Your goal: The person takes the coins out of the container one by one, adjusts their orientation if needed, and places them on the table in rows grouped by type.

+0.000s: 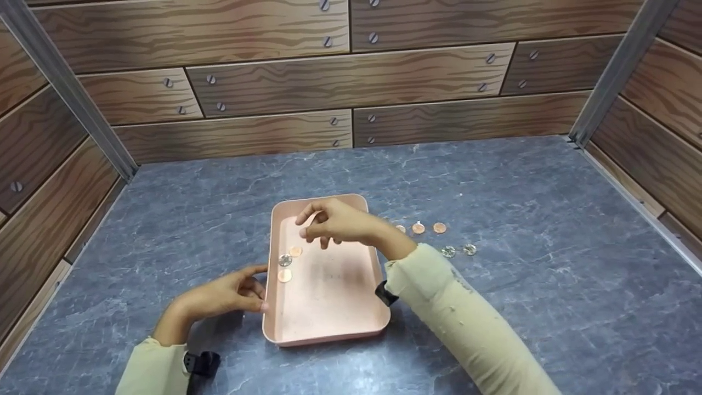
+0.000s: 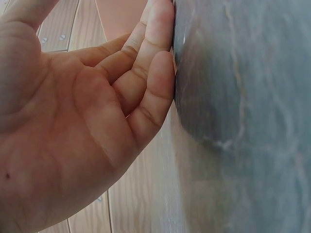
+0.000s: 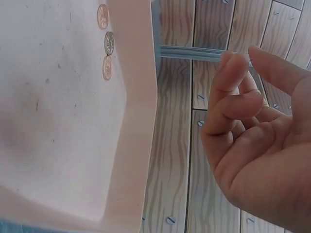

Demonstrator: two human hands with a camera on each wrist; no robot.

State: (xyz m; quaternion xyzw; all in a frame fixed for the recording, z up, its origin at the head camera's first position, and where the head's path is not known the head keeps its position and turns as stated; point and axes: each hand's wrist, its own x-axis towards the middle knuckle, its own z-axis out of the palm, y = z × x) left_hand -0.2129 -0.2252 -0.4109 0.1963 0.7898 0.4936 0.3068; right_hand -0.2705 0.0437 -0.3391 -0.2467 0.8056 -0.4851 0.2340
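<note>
Nothing showed in the grip of the right hand (image 1: 337,222), which hung above the far half of the pink tray (image 1: 329,312), thumb and forefinger slightly apart and the other fingers loosely bent. The left hand (image 1: 222,296) was beside the tray's left wall, its thumb and forefinger at the outer side, no coin visible in it; its lower fingertips rested on the table (image 1: 548,307) just outside the tray.

Loose coins lay on the table to the tray's right, and so to the right of the right hand, past its wrist. One copper coin (image 1: 440,227) and another copper coin (image 1: 418,227) made a row with a partly hidden coin (image 1: 401,228) beside the wrist, level with the tray's far half. That row ran crosswise to the tray's long axis, which pointed away from the person. A silvery coin (image 1: 448,252) and a second silvery coin (image 1: 469,249) lay slightly nearer the person, also right of the tray. The right hand was nearer to all five; the left was across the tray from them.

Inside the tray, three coins lay flat near the left wall, about midway along it: a far copper piece (image 1: 295,251), a silver piece (image 1: 285,260) and a near copper piece (image 1: 284,276). Whether the last two touched, I could not tell.
</note>
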